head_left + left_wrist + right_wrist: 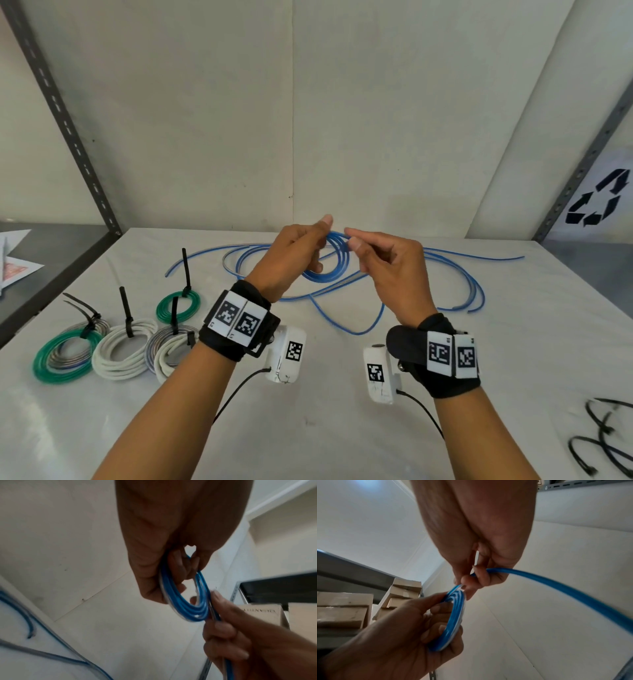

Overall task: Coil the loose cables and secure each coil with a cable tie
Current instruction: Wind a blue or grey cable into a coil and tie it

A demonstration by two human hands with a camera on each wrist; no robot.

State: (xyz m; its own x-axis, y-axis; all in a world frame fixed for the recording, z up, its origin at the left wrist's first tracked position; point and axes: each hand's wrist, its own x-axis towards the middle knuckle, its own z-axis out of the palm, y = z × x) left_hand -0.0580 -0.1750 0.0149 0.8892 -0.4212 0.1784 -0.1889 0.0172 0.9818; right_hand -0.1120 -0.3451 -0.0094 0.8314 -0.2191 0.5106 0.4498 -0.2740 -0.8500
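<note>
A blue cable coil [337,260] of several turns is held above the table, and my left hand [301,250] grips its left side with fingers through the loop. The left wrist view shows that coil [187,607] in my curled left fingers [178,566]. My right hand [383,260] pinches the blue cable strand [556,588] at the coil's upper right, feeding into the coil [453,615]. Loose blue cable [445,274] trails over the table behind and to the right. Spare black cable ties [606,442] lie at the front right.
Several finished coils, green [178,306], white [123,346] and mixed [65,353], each bound with a black tie, sit at the left on the white table [325,428]. Grey shelf posts [68,130] flank the table. Cardboard boxes [342,609] are stacked on a side shelf.
</note>
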